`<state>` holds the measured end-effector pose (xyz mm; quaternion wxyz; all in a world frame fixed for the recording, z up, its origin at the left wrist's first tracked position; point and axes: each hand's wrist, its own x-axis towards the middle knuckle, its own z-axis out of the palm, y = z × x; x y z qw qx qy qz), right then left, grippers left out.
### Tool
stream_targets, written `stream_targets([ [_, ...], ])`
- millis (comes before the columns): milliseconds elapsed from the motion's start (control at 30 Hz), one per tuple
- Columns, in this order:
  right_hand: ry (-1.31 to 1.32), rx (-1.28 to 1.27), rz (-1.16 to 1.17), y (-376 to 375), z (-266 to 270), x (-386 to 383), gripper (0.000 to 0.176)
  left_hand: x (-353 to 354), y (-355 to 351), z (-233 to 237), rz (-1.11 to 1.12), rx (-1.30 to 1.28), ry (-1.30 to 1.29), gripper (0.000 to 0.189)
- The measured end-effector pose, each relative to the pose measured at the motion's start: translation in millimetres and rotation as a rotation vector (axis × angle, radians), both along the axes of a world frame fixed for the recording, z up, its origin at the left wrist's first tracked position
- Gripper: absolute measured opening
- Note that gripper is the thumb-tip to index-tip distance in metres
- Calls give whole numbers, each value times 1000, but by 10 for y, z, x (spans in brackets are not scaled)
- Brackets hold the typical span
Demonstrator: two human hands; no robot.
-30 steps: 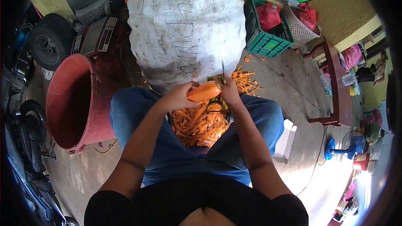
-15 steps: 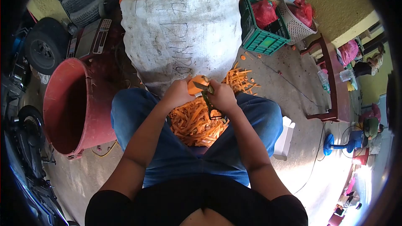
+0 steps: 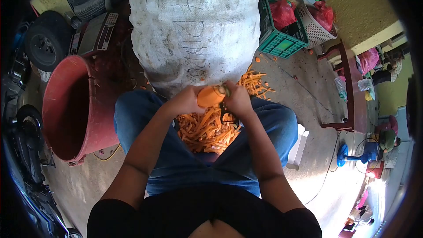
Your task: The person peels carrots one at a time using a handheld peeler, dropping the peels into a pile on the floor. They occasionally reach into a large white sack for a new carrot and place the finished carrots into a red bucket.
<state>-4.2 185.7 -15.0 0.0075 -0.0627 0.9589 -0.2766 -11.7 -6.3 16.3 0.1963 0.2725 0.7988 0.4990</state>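
Note:
Between my knees, my left hand (image 3: 187, 100) is wrapped round a thick peeled carrot (image 3: 209, 98), its stem end pointing right. My right hand (image 3: 238, 101) grips a dark green peeler (image 3: 226, 117) beside that end. One end of the peeler meets the carrot's stem end, while its framed head hangs below my fingers. Underneath lies a heap of orange carrot peelings (image 3: 205, 134), and more peelings (image 3: 255, 83) spread over the floor to the right of my hands.
A big white woven sack (image 3: 194, 31) with handwriting stands right in front. To the left are a red barrel (image 3: 99, 110), a scale (image 3: 94, 35) and tyres (image 3: 44, 46). A green crate (image 3: 282, 44), a wooden bench (image 3: 358, 101) and a blue fan (image 3: 346, 155) stand to the right.
My right hand has turned and moved slightly up and right, with the peeler's tip now at the carrot's stem end. The carrot has tilted, showing more of that end.

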Motion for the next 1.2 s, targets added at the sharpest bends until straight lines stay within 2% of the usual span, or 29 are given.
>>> stream_targets([
  [33, -63, 23, -111, 31, -65, -49, 22, 88, 36, 33, -187, 150, -17, 43],
  [67, -41, -165, -175, 37, 124, -52, 22, 161, 73, 69, -381, 297, -34, 41],
  [167, -105, -24, -105, 154, -221, -217, 23, 295, 222, 172, -401, 245, -72, 38],
  [200, -102, -35, -34, 150, -250, -215, 24, 275, 177, 154, -265, 218, 59, 36],
  [233, -105, -34, -29, 107, -238, -174, 24, 243, 112, 142, -259, 218, 56, 36],
  [300, -264, -16, 53, 32, -228, -79, 25, 122, -23, 145, -112, 239, -39, 34],
  [333, -217, -8, 162, 29, -270, -66, 26, 89, -74, 198, -74, 219, 36, 34],
  [367, -213, -12, 160, 30, -296, -60, 26, 80, -118, 222, -77, 215, 39, 34],
  [433, -246, 37, 217, -9, -296, -53, 26, 75, -188, 265, 102, 106, 39, 33],
  [500, -217, 34, 225, -74, -222, -77, 25, 72, -236, 362, 136, 20, 64, 35],
  [567, -1, -270, 126, -140, -116, -123, 22, 99, -288, 326, 180, -65, 83, 38],
  [600, -34, -318, 46, -136, -29, -121, 21, 100, -298, 184, 227, -23, 73, 38],
  [667, -26, -329, 53, -148, 148, -88, 19, 80, -299, -13, 269, 19, 64, 39],
  [733, -17, -330, 47, -116, 186, -36, 18, 20, -265, -101, 362, -80, 81, 40],
  [800, 20, -209, 114, -143, 186, 46, 17, 0, -198, -86, 370, -77, 67, 40],
  [1033, 89, -39, 131, -211, 127, 107, 23, 10, -68, -173, 332, -124, 109, 40],
  [1200, 48, -15, 102, -214, 146, 107, 24, -6, -78, -248, 322, -146, 152, 40],
])
